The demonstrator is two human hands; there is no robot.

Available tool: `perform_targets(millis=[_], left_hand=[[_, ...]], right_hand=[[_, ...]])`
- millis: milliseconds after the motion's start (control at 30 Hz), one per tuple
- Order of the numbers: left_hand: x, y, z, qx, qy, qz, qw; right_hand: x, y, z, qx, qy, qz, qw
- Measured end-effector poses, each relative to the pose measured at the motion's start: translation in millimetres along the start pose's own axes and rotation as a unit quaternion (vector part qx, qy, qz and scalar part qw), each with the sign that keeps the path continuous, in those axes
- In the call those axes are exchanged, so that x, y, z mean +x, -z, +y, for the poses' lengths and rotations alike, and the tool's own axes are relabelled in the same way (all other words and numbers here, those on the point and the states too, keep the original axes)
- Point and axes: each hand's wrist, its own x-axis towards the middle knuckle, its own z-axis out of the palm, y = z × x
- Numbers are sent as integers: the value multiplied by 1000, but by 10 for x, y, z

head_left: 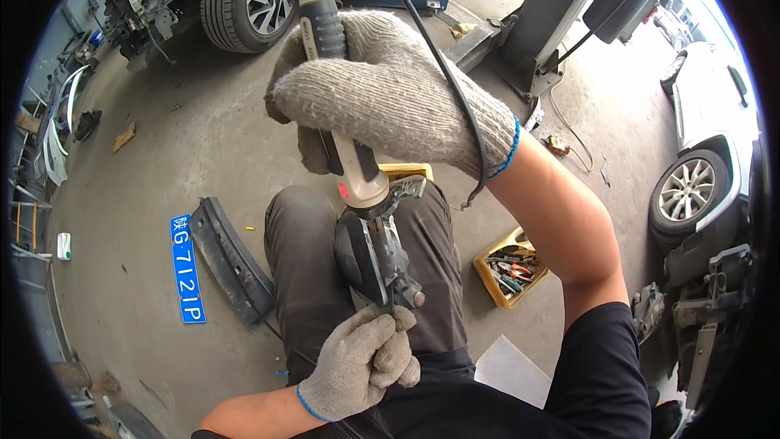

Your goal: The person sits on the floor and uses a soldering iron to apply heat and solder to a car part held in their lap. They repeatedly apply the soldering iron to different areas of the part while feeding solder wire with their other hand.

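Grey floor (203,126), brighter toward the right

The gloved right hand (394,85) wraps its fingers around a beige-and-grey corded tool (358,172) above a dark part (354,256) that the gloved left hand (353,362) seems to pinch, while toward the floor's left edge a blue plate (188,268) lies beside a black trim piece (233,256).

Large white characters (188,270), mixing letters and digits after a Chinese sign, are borne by a flat, blue, rectangular plate (185,267) at eight o'clock, and are set in one line along its length. Small dark lettering (307,36) is printed at eleven o'clock on the cream casing of a long, cream-and-black corded power tool (357,169).
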Motion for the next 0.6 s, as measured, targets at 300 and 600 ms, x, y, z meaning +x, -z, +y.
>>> perform_targets(millis=[300,600], left_hand=[[-1,8,-8,2,-3,2,1000],[-5,-30,24,10,8,12,1000]], right_hand=[[2,-15,-51,-14,-7,-9,1000],[18,-9,-8,-66,32,9,997]])
